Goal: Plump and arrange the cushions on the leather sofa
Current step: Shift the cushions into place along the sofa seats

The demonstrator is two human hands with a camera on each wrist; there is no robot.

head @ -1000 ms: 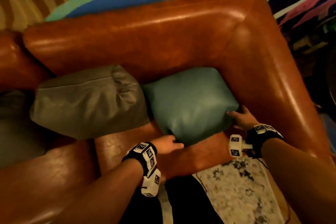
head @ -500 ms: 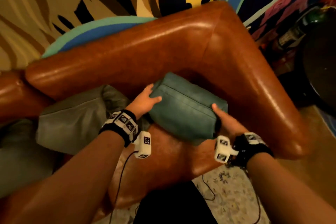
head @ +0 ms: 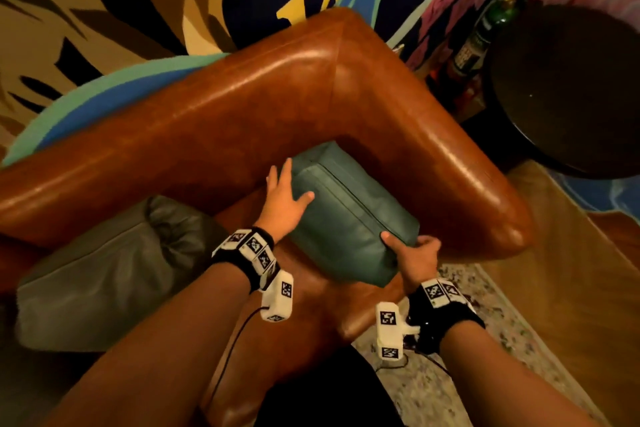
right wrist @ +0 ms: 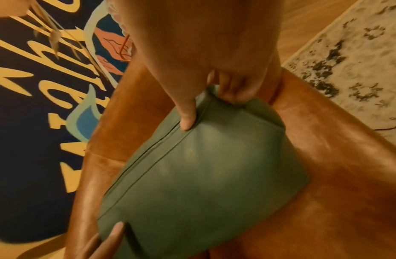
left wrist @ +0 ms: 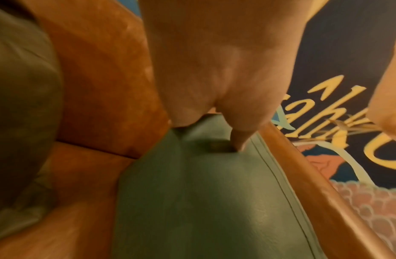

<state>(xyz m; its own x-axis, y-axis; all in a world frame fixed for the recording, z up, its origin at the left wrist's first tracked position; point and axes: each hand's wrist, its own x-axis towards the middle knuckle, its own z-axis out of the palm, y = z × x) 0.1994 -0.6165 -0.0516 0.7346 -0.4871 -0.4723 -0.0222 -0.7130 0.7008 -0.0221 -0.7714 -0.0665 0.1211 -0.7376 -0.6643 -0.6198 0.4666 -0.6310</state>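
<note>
A teal leather cushion (head: 346, 218) stands edge-up in the corner of the brown leather sofa (head: 242, 107), its seam facing up. My left hand (head: 287, 198) lies flat against the cushion's far left end, fingers straight; in the left wrist view a fingertip (left wrist: 239, 140) dents the teal cushion (left wrist: 203, 201). My right hand (head: 412, 253) grips the near right corner. In the right wrist view the thumb (right wrist: 188, 119) lies on the seam of the cushion (right wrist: 203, 184), and the other fingers curl round the corner. A grey-olive cushion (head: 110, 270) lies to the left on the seat.
A dark round table (head: 571, 90) stands past the sofa's right arm, with a green bottle (head: 485, 31) behind it. A mottled rug (head: 467, 374) and wood floor lie in front of the sofa. A painted wall rises behind the backrest.
The teal cushion, which leaned face-out on the backrest, has been lifted and turned edge-up. My left hand moved from its lower edge to its far end, and my right hand shifted to the near corner.
</note>
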